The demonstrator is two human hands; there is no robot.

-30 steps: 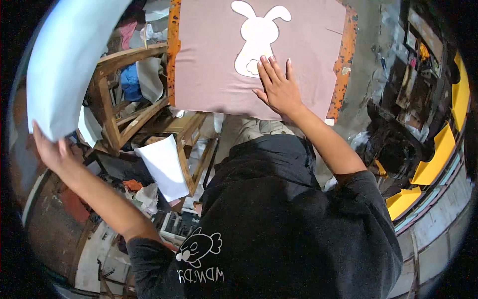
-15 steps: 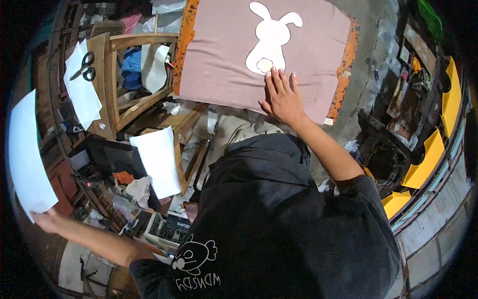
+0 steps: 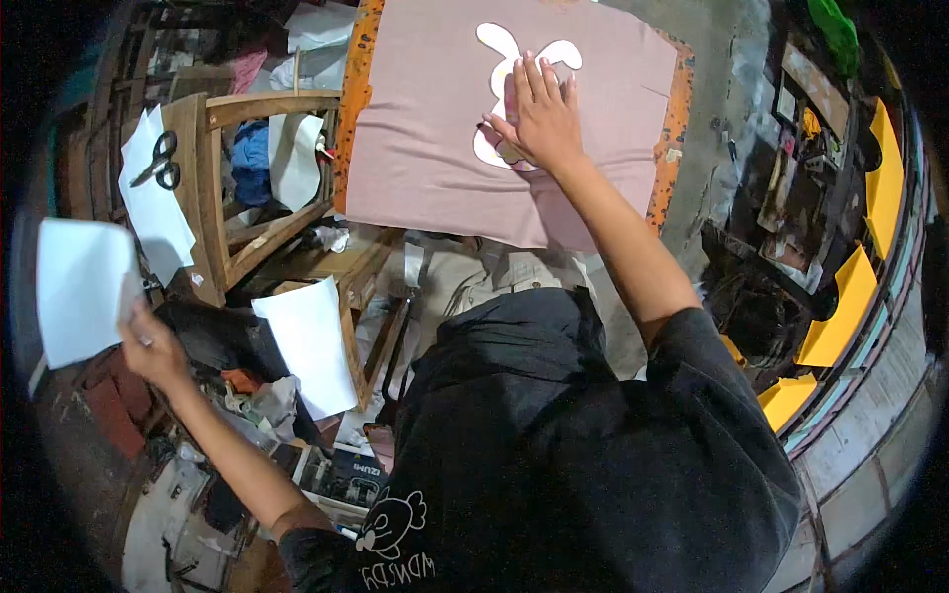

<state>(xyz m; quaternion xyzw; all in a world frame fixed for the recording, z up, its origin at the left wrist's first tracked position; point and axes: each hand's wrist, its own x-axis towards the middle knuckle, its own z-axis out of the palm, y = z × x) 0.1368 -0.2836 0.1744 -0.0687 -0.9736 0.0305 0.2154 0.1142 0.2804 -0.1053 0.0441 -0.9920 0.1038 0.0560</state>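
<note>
A white sheet of paper is held by its edge in my left hand, out at the far left. My right hand lies flat, fingers stretched, over a white rabbit-shaped cutout and covers much of its head and body. Both ears and part of the lower left body still show. Beneath it a mauve cloth is spread over an orange, dark-speckled board, with some wrinkles along its near part.
Black scissors lie on white paper at the left, by a wooden frame. Another white sheet rests nearer me. Cluttered items fill the lower left. Yellow panels and a dark cluttered shelf stand at the right.
My right hand has moved up from the rabbit's lower edge onto its body and head. My left hand has swung forward and inward with the paper, which now looks shorter.
</note>
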